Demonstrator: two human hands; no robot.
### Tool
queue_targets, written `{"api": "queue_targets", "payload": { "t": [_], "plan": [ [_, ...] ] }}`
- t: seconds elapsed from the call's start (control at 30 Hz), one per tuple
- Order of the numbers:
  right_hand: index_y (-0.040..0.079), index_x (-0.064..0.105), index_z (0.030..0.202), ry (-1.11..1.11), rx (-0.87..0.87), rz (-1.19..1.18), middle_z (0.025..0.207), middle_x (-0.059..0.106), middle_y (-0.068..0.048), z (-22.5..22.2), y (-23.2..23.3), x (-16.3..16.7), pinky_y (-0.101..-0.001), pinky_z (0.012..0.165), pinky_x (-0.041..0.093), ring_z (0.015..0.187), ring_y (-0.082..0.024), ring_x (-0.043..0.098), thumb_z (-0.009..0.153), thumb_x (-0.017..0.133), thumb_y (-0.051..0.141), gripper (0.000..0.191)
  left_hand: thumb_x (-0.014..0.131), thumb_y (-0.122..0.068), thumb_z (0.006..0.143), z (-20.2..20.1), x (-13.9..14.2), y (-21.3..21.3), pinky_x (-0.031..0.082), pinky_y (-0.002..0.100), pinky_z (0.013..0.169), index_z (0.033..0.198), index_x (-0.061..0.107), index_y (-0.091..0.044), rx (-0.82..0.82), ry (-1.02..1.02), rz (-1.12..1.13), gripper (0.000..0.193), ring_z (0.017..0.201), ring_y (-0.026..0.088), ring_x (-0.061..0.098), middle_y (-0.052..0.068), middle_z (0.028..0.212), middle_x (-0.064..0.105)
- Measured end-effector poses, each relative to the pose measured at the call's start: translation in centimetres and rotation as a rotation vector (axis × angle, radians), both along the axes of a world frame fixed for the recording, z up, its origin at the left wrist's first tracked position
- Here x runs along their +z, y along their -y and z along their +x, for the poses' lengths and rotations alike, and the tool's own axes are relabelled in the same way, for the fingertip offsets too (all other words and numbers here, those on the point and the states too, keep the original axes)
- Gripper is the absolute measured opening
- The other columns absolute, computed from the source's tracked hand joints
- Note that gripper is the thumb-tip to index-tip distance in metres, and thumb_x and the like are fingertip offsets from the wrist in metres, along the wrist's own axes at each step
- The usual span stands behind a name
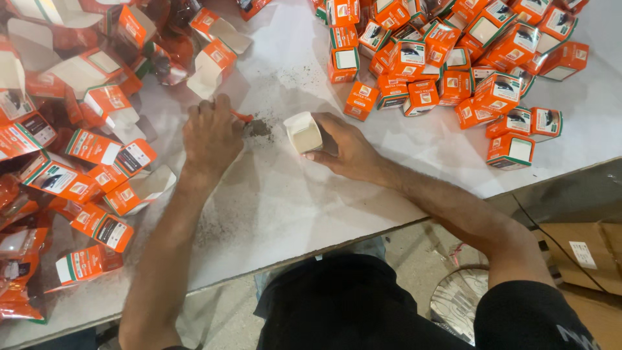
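We should keep our right hand (346,150) clamped on the open box (303,132), tilted towards the powder (259,128), while our left hand (210,136), fingers closed on the small scoop (242,116), gathers it gently.

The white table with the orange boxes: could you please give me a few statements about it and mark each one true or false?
1. The right hand holds a small white open box. True.
2. The left hand holds a blue pen. False: it holds a small orange tool beside a little heap of dark powder.
3. Closed orange boxes are piled at the table's far right. True.
4. The open flat boxes lie on the right. False: they lie on the left.
5. The white table is spotless. False: dark powder is scattered on it.
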State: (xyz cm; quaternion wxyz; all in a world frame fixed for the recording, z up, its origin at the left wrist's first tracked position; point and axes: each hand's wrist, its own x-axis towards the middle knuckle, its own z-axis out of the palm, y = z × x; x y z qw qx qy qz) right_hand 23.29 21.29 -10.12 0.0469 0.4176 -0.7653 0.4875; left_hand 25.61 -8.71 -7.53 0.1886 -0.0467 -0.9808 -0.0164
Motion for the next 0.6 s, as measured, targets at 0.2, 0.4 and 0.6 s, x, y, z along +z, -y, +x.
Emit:
{"api": "queue_targets", "payload": {
  "t": [0.2, 0.4, 0.6],
  "plan": [
    [0.002, 0.062, 0.128, -0.016, -0.020, 0.018, 0.118, 0.064, -0.014, 0.2, -0.6, 0.8, -0.0429, 0.094, 0.052, 0.111, -0.033, 0.063, 0.079, 0.088, 0.024, 0.060, 0.077, -0.001, 0.086, 2.8, 3.0, -4.0, 0.057, 0.049, 0.083, 0.123, 0.063, -0.007, -0.251, -0.143, 0.324, 0.040, 0.097, 0.038, 0.066, 0.019, 0.113, 0.061],
    [0.005, 0.066, 0.123, -0.031, -0.043, 0.091, 0.116, 0.067, -0.011, 0.7, -0.6, 0.8, -0.0452, 0.094, 0.051, 0.111, -0.035, 0.063, 0.075, 0.088, 0.018, 0.055, 0.073, 0.012, 0.082, 5.4, 1.9, -8.1, 0.058, 0.051, 0.093, 0.131, 0.055, -0.003, -0.866, -0.515, 0.315, 0.055, 0.114, 0.042, 0.063, 0.023, 0.128, 0.056],
    [0.001, 0.061, 0.123, -0.094, -0.085, 0.086, 0.118, 0.064, -0.014, 0.8, -0.2, 0.3, -0.0459, 0.095, 0.051, 0.112, -0.037, 0.061, 0.073, 0.085, 0.012, 0.057, 0.087, -0.011, 0.080, 4.5, 0.9, -8.2, 0.042, 0.061, 0.110, 0.134, 0.063, 0.004, -0.650, -0.229, 0.203, 0.061, 0.123, 0.038, 0.059, 0.017, 0.129, 0.059]
  ]
}}
